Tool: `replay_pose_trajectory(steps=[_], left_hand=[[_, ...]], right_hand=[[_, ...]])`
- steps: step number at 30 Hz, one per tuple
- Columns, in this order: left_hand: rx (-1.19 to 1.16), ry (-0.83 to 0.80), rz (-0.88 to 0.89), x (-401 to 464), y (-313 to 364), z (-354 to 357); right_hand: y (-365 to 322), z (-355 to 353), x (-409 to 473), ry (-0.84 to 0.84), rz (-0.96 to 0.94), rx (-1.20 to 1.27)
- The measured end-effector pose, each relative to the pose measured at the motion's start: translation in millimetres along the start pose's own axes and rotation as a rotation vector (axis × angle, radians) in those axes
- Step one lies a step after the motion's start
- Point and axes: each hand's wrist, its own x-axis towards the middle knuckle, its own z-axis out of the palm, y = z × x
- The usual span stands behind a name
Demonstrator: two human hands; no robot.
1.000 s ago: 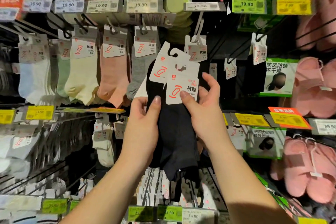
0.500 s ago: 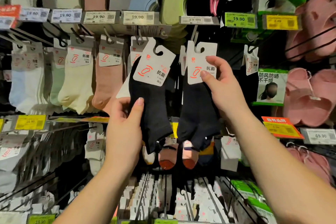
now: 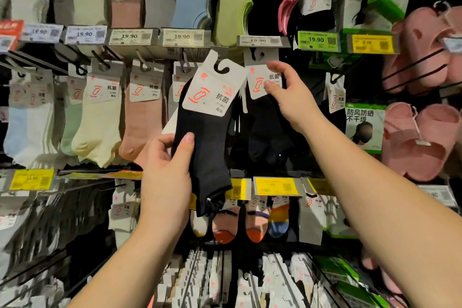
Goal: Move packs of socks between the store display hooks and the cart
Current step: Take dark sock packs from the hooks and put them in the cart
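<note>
A: Hanging looks like the step in hand. The right hand (image 3: 291, 97) pinches the white card header of a black sock pack (image 3: 262, 82), thumb on the printed face and fingers curled over its top edge, right under the grey price-tag hook (image 3: 260, 42). The header's cut-out sits just above those fingertips, apparently at the hook, though I cannot tell whether it is fully seated.

B: And the other one?

A: The left hand (image 3: 167, 177) grips a second black sock pack with a white printed card (image 3: 207, 132) by the fabric, thumb across the front, fingers wrapped behind. Its header tilts up and away from the grip, free of any hook.

B: So how far along?

A: My judgement: midway at best. One pack is at the hook, one waits in hand just beside it. No cart shows, so what remains there is unknown.

B: Neighbours?

A: The pink socks (image 3: 142, 130) and cream socks (image 3: 100, 127) hang beyond the left hand's knuckle side.
</note>
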Motion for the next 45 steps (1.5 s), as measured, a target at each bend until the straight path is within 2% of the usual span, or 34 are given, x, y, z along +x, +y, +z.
replay_pose_trajectory(steps=[8,24,30,31,34,35,45], left_hand=[[-0.023,-0.007,-0.001,1,1,1],[0.023,0.017,-0.011,5,2,-9],[0.007,0.010,-0.020,3,3,-8],[-0.003,0.008,-0.021,2,4,-7],[0.006,0.005,-0.011,2,6,-5],[0.005,0.005,-0.008,3,5,-6],[0.001,0.001,-0.020,13,0,-15]], right_hand=[[6,5,9,-0.012,0.083,-0.026],[-8,4,10,-0.002,0.129,-0.035],[-17,7,19,-0.010,0.354,0.361],[-19,7,20,-0.004,0.344,0.311],[-18,4,19,-0.026,0.199,-0.122],[-15,3,18,-0.041,0.183,-0.192],[37,24,27,-0.083,0.261,-0.161]])
